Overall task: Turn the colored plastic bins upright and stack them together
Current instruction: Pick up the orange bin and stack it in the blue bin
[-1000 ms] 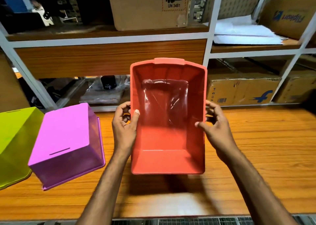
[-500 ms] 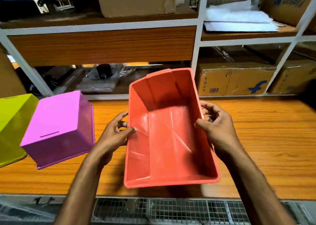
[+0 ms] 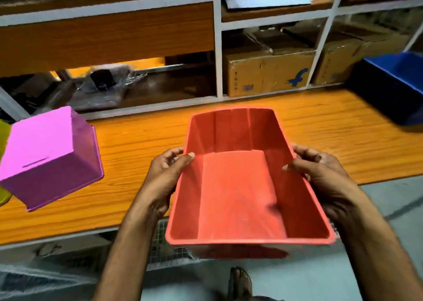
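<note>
Head view: orange wooden worktop (image 3: pixel 137 145) before white shelving (image 3: pixel 218 48) with cardboard boxes (image 3: pixel 267 74). Purple bin (image 3: pixel 45 154) inverted at left, blue bin (image 3: pixel 393 87) upright at right. Left hand (image 3: pixel 162 177) and right hand (image 3: pixel 325 177) grasp red bin (image 3: pixel 238 186) by its sides.

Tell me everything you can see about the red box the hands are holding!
The red bin is a rectangular tub of what looks like smooth plastic, with sloping walls, a flat floor, a turned-out rim and upright ribs on its far wall. It is empty and open side up. The left hand and right hand grip its long sides, thumbs inside, holding it over the near edge of the wooden table.
</note>
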Tool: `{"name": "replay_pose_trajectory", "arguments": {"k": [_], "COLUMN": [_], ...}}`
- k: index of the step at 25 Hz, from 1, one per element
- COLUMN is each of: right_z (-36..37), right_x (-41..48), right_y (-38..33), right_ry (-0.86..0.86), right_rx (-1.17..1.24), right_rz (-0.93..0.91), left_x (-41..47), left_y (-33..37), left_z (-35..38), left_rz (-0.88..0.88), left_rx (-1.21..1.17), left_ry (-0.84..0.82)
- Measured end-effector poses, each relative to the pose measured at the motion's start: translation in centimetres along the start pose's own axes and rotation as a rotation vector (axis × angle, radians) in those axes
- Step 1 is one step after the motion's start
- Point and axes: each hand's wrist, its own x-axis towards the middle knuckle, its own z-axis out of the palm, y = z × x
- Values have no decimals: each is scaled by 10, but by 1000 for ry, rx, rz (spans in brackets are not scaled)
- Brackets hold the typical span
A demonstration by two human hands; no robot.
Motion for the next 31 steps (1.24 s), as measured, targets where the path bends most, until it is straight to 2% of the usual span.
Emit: {"name": "replay_pose_trajectory", "arguments": {"k": [2,6,9,14,22,31], "right_z": [-25,-94,-156,-244,-425,-583], "right_x": [-35,-107,-161,-227,-291,-302], "right_y": [7,16,27,39,62,33], "right_ry": [58,189,333,517,844,1051], "right_rx": [74,81,54,-87,-244,-217], "right_rz": [74,83,-10,-187,-252,-200], "left_x": [-15,-51,-85,-130,-228,-272], "left_y": [-8,-42,-69,-106,-164,-184], "left_z": [19,76,127,217,403,570], "left_rz": [-66,-128,-183,-96,138,71], "left_rx": [-6,8,36,217,282,333], "left_ry": [-63,-197,-389,-595,-730,-818]}}
